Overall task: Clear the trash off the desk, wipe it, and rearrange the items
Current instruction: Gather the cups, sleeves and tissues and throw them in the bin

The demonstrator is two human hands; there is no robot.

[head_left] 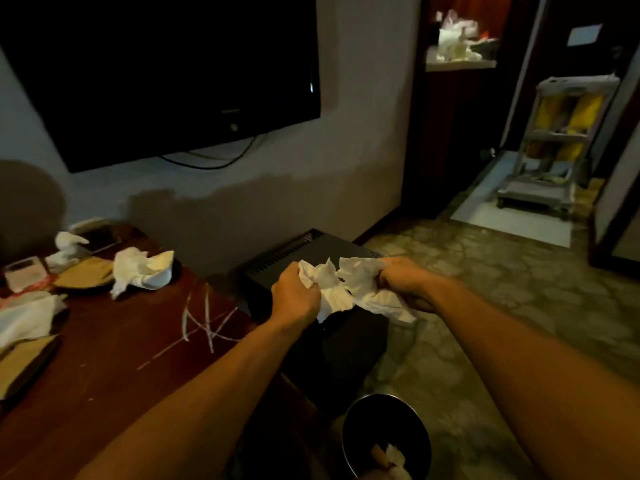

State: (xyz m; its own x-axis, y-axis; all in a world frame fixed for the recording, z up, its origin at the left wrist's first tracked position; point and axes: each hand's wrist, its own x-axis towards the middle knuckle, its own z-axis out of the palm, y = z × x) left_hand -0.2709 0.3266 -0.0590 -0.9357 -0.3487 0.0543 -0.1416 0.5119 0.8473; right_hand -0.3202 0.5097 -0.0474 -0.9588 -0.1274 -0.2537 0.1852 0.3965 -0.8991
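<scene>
The crumpled white tissue is a loose, wrinkled wad of thin paper, bunched into folds with ragged edges hanging down. It is stretched between both hands out in front of the person, past the right end of the counter and above a black box-like unit with vent slots on its top.

Low in the view, on the patterned floor, stands a round bin with a dark inside and a shiny rim; a few white crumpled scraps lie in its bottom. The bin sits below and nearer the person than the held tissue, between the two forearms.

The left hand curls its fingers around the left part of the tissue, and the right hand grips the right part, so the paper spans the short gap between them.

More trash lies on the dark wooden counter to the left: another crumpled white tissue wad beside a brown paper piece on a dark plate, a smaller white wad behind it, and white wrapping at the left edge. White scratch marks cross the counter top. A dark television hangs on the wall above.
</scene>
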